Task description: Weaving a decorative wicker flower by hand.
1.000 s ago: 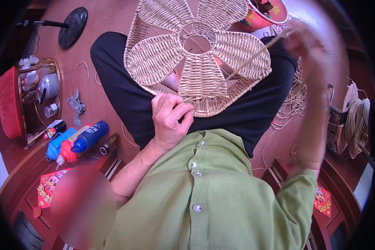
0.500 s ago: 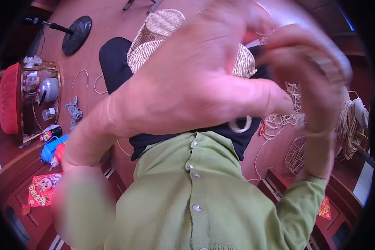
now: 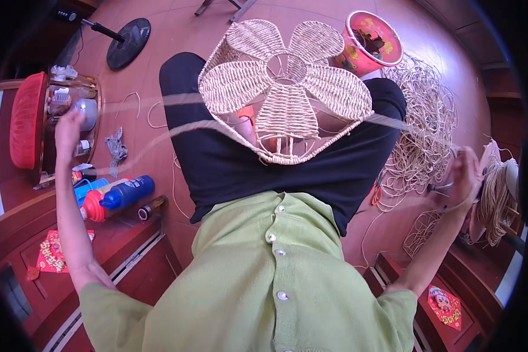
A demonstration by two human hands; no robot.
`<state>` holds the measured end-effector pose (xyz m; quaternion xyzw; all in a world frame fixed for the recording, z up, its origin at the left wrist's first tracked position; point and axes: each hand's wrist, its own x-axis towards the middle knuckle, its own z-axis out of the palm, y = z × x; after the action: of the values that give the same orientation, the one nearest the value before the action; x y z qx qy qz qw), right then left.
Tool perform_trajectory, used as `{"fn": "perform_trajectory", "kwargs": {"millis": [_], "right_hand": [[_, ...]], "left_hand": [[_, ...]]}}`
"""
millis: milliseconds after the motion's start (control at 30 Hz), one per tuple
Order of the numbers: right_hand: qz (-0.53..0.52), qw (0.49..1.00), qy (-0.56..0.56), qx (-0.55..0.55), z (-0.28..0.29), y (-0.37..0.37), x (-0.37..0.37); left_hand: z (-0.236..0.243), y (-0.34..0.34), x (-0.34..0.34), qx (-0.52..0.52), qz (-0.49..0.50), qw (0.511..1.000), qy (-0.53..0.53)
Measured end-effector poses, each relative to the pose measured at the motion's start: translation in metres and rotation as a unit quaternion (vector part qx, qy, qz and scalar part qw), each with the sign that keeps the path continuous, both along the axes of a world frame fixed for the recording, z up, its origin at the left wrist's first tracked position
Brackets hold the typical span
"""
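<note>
A flower-patterned woven straw piece [image 3: 287, 111] rests across my lap, with bare ribs at the near end of its lower petal. Blurred pale cord [image 3: 141, 101] runs out from it on both sides. Far out to the left, my left hand [image 3: 69, 123] is closed on cord, beside the shelf unit. At the far right, my right hand [image 3: 463, 176] has its fingers bent round cord, close to the spool. Motion blur hides exactly how the strands lie in my fingers.
A red bucket [image 3: 369, 44] and loose cord heap [image 3: 419, 129] lie right, beside a spool [image 3: 498, 193]. A black round stand base [image 3: 129, 44], shelf unit with red basin [image 3: 26, 123], crumpled rag [image 3: 116, 146] and bottles [image 3: 126, 190] are left. Red wooden seats flank me.
Both hands swept across the view and have spread wide apart to either side, cord trailing from them. My left hand left the woven piece, which is uncovered again and sits slightly further right.
</note>
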<state>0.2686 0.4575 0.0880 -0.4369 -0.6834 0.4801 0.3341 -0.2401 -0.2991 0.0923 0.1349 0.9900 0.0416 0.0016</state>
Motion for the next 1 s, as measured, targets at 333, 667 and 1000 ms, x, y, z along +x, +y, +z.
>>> {"fn": "perform_trajectory", "kwargs": {"millis": [333,667,1000], "right_hand": [[0.44,0.725,0.092,0.521,0.029,-0.25,-0.152],[0.34,0.691,0.15,0.619,0.003,-0.241,-0.217],[0.406,0.763,0.177,0.471,0.011,-0.227,-0.21]], "left_hand": [[0.024,0.339,0.273,0.564,-0.23,0.54,-0.581],[0.014,0.339,0.257,0.625,-0.027,0.418,-0.659],[0.016,0.317,0.21,0.606,-0.063,0.489,-0.625]]}}
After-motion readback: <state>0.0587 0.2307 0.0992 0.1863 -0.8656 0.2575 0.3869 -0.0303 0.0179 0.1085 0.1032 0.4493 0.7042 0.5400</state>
